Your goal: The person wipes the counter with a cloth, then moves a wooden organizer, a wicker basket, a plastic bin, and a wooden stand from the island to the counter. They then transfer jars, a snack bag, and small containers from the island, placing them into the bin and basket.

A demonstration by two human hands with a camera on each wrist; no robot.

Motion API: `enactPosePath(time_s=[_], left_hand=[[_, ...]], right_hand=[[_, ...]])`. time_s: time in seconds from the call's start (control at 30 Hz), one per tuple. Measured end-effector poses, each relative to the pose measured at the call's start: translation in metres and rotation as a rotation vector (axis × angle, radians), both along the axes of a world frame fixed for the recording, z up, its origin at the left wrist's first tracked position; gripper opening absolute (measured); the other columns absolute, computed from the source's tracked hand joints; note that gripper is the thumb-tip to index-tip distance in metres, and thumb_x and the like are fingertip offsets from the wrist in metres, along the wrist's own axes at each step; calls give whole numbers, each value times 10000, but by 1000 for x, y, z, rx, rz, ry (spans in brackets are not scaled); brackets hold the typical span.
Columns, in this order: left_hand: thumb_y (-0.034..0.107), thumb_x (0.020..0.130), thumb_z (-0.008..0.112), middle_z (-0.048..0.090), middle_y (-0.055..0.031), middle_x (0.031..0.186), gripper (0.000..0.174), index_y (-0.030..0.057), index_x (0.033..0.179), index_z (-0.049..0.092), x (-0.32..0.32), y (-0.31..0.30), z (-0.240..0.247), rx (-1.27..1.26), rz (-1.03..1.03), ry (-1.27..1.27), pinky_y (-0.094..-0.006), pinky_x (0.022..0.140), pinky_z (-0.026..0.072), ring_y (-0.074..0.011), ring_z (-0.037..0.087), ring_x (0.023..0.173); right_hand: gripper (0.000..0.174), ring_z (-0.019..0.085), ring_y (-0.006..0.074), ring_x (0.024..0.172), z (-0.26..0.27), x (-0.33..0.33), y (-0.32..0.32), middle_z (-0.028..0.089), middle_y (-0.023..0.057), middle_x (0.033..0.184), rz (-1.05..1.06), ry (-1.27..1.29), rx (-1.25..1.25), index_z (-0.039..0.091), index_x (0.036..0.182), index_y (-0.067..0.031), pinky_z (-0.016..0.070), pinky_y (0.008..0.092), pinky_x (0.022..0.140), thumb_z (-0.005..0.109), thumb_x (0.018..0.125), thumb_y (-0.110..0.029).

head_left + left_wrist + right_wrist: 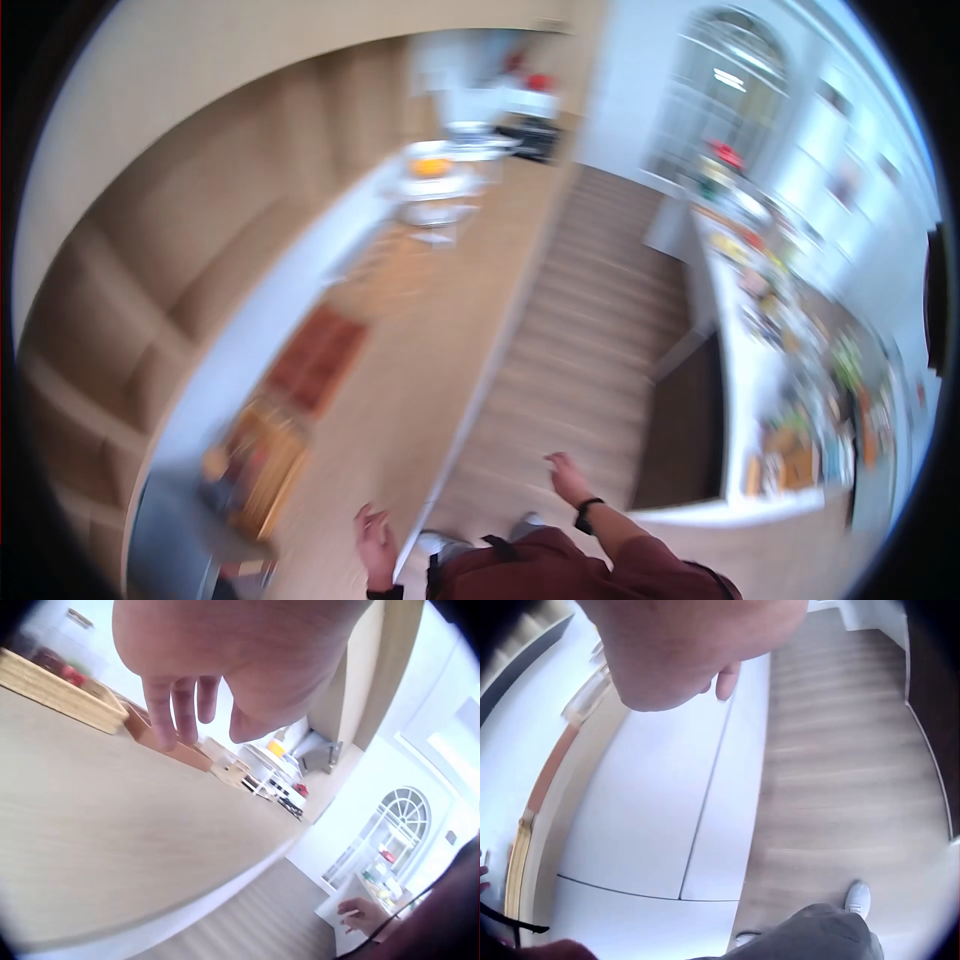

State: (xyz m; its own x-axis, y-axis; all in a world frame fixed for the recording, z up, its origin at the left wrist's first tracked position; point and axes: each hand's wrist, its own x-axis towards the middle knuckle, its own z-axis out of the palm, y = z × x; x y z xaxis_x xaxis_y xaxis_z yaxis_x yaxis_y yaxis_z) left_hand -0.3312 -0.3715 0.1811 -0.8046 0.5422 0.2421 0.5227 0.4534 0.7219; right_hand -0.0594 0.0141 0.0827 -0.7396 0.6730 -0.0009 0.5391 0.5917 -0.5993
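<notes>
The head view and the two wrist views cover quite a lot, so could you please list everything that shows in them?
wooden counter: one, light brown, left
woven basket: one, tan, on it, near end
flat tray: one, reddish-brown, beyond the basket
orange item: one, on a white stand, far end
floor: one, brown, between counters
second counter: one, white, right; its blurred items cannot be counted
arched window: one, white-framed, far wall
shoes: two, light grey, on the floor
top: one, maroon, worn
left hand: one, above wooden counter
right hand: one, empty
</notes>
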Motion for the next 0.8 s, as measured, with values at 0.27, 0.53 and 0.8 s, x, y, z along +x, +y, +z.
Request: enactPosePath(time_s=[0.27, 0.53, 0.8], left_hand=[[93, 993, 633, 589, -167, 1441, 249, 85, 1228, 716, 85, 203, 22, -84, -550, 30, -453, 1065, 504, -373, 578, 1316], [79, 942, 679, 587, -161, 1432, 287, 53, 1226, 712, 148, 308, -16, -270, -867, 59, -432, 1026, 518, -363, 626, 1196], [112, 987, 640, 605, -204, 1372, 316, 59, 1295, 688, 160, 458, -57, -235, -1176, 222, -451, 1028, 519, -394, 628, 1186]], right_hand=[[345, 607, 392, 1238, -46, 202, 9, 578, 144, 1346, -424, 18, -145, 607, 1319, -148, 539, 487, 1027, 616, 977, -106], [279, 662, 397, 1127, -47, 314, 14, 608, 147, 1311, -803, 14, -213, 646, 1266, -148, 566, 492, 951, 594, 992, -134], [288, 699, 386, 1023, -40, 353, 48, 614, 155, 1281, -1087, 85, -165, 639, 1282, -141, 580, 483, 897, 608, 996, -132]])
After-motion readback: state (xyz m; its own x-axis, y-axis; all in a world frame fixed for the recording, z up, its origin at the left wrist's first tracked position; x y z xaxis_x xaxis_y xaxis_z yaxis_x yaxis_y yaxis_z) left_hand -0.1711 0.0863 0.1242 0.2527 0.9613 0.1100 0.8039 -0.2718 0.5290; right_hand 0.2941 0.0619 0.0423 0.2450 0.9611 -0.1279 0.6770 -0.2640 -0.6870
